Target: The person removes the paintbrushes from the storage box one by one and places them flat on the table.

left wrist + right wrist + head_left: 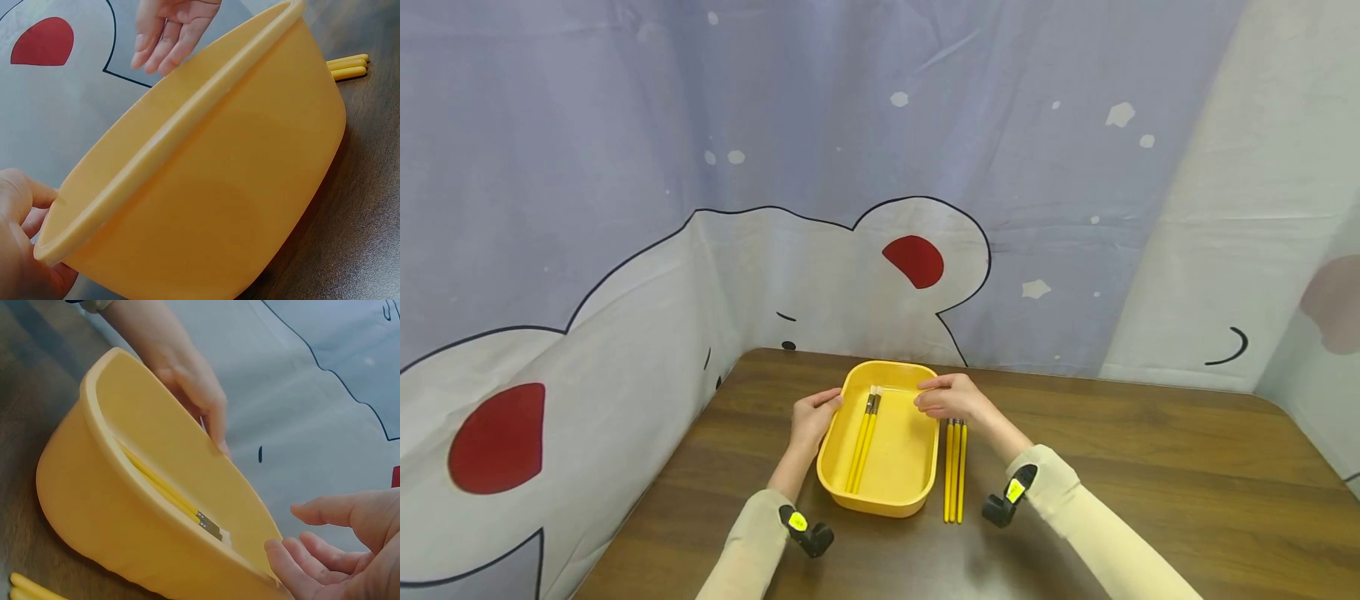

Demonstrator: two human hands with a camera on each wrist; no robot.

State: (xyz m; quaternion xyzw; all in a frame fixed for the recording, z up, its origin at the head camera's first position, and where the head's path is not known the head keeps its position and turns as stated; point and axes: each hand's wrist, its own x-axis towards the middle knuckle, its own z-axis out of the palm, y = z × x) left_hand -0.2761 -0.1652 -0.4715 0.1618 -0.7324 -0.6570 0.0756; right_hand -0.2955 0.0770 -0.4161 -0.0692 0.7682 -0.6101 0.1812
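Note:
A yellow plastic tub (897, 450) stands on the table, with two yellow-handled paintbrushes (862, 450) lying along its left side, bristles toward the far end. My left hand (810, 419) holds the tub's left rim near the far corner; in the left wrist view its thumb and fingers (45, 195) come round that rim. Over the right rim hovers my right hand (950, 397), thumb and fingers apart and nothing between them. Three more yellow brushes (954, 483) lie side by side just right of the tub, their far ends hidden under the right hand.
The brown wooden table (1112, 483) runs out to the right of the brushes. Behind its far edge hangs a printed curtain (820, 275), which also closes off the left and right sides.

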